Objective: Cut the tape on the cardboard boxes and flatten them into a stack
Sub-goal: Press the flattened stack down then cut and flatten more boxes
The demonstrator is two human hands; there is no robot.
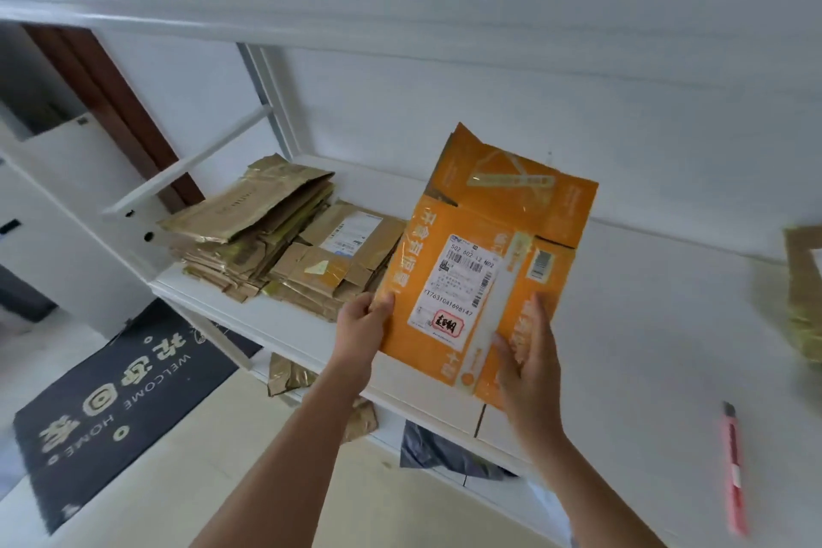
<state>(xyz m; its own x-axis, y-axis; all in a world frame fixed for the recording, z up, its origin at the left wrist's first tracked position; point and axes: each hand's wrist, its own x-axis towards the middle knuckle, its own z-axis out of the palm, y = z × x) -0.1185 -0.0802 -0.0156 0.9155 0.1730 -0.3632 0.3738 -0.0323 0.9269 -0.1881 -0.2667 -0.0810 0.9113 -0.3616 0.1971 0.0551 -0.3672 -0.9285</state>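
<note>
Both hands held the flattened orange box (485,263) up at 12 o'clock: left hand (362,325) pinched its left edge, right hand (527,365) gripped the bottom right, likely to carry it to the stack (276,236) at 10 o'clock on the desk (667,325). Knife (734,467) lay parked at 4 o'clock, cutting apparently done.

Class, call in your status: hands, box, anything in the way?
Both hands, left and right, grip flattened orange box. Stack lies left on shelf. Path clear; knife lies right.
</note>
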